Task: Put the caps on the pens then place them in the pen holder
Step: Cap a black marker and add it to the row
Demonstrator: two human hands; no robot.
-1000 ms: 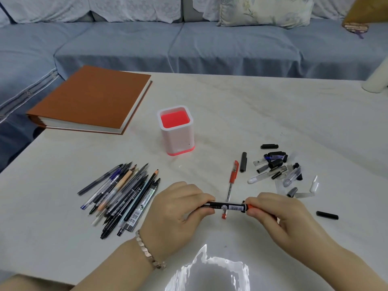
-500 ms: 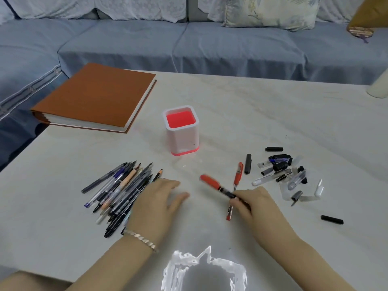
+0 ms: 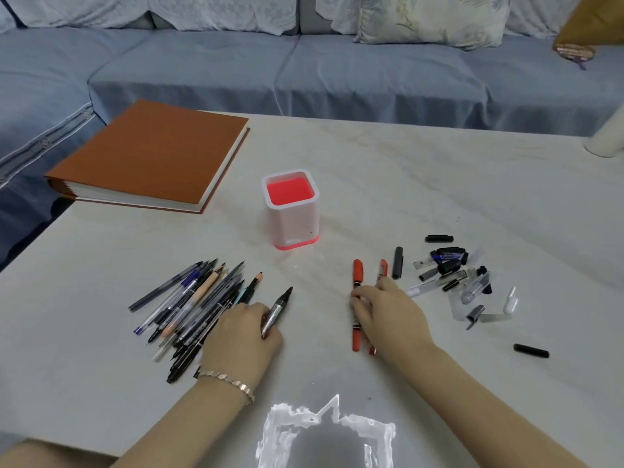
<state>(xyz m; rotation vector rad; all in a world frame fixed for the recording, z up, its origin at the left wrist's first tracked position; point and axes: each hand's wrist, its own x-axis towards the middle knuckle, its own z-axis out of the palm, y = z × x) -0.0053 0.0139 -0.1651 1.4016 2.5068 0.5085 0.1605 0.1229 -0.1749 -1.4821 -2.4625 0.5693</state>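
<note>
The white pen holder, red inside and at its base, stands mid-table. My left hand grips an uncapped grey marker whose black tip points up and right, beside a pile of several uncapped pens. My right hand lies palm down with its fingers curled over a red-capped black marker, which lies flat on the table next to a red gel pen. Several loose caps lie scattered to the right of that hand.
A thick brown book lies at the table's far left. One black cap lies apart at the right, another black cap near the red pen. A white cylinder stands at the right edge. A blue sofa runs behind.
My right hand has laid the red-capped marker down beside the red gel pen. My left hand moved to the pen pile and picked up the grey marker.
</note>
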